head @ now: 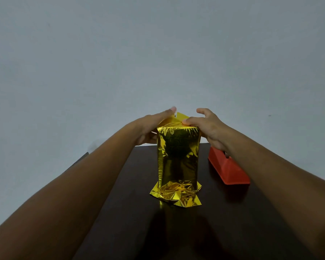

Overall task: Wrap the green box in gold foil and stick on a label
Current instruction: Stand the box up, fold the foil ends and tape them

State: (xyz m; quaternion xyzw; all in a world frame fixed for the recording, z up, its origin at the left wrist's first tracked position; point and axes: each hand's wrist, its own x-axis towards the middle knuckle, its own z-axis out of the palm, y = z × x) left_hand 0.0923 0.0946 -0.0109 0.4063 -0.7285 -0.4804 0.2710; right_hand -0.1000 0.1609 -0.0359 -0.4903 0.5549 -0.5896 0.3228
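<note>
My left hand (154, 126) and right hand (208, 126) press the top flaps of the upright gold-foil-wrapped box (177, 156) (long axis vertical), fingers flat, not clasping.

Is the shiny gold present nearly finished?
Partly. Gold foil already covers the box's sides. Right now the left hand and right hand are folding the top flap. Still left: the crumpled foil at the bottom and a label, which isn't visible yet.

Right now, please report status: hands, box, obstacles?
Left hand and right hand fold the foil flap atop the upright foil-wrapped box. No label visible. Red tape dispenser at right, apart.
</note>
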